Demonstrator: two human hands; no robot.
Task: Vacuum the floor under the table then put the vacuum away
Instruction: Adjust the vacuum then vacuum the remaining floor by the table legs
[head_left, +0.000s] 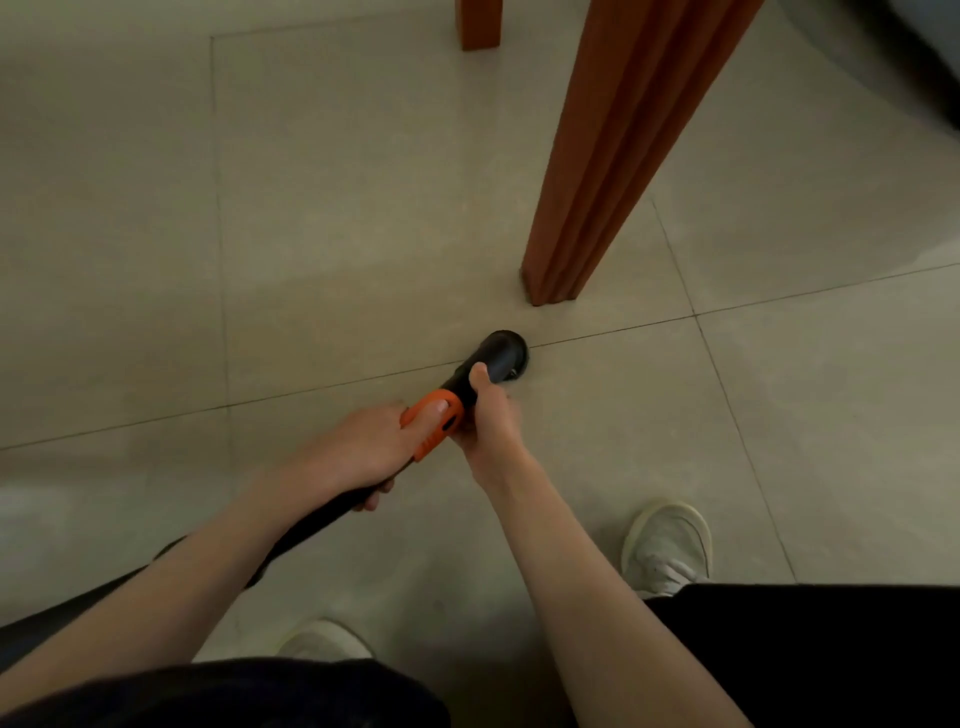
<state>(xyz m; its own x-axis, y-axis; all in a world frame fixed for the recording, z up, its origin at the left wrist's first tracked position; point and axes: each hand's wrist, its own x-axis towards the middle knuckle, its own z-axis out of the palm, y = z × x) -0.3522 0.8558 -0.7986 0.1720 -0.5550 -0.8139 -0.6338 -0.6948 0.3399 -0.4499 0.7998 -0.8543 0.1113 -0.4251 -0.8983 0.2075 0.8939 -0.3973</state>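
Observation:
A black vacuum wand with an orange collar (435, 423) points down at the tiled floor (322, 260). Its round black nozzle (503, 353) sits on a tile seam just in front of a brown wooden table leg (597, 208). My left hand (371, 447) grips the wand at the orange collar, thumb lying on top of it. My right hand (485, 410) holds the black tube just behind the nozzle, thumb up along the tube. The black hose (306, 530) runs back to the lower left under my left forearm.
A second wooden leg (479, 23) stands at the top edge, farther back. My two pale shoes (667, 545) (324, 642) stand on the tiles at the bottom. A dark object fills the top right corner (924, 62).

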